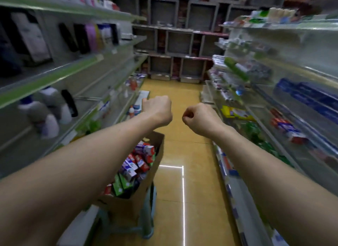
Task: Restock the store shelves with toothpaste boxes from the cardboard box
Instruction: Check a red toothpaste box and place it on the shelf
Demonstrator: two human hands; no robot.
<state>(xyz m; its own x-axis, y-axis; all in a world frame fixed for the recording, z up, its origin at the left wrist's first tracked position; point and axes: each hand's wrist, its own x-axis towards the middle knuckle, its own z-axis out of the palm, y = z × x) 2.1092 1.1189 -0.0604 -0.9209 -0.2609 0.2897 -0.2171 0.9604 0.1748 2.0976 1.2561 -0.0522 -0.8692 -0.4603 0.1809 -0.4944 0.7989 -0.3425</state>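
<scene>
Shelved aisle: cardboard box (pixel 148 186) sits below the clenched left hand (pixel 158 109).

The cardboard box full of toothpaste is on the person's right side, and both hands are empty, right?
No. The head view shows the cardboard box of toothpaste boxes on the person's left side, below the left arm. The left hand and right hand are empty.

Cardboard box (pixel 149 174) on teal stool (pixel 152 207)

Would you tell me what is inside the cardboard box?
Toothpaste boxes, red, blue-white and green, fill the cardboard box. The left forearm covers its near corner; lower layers are hidden.
</scene>
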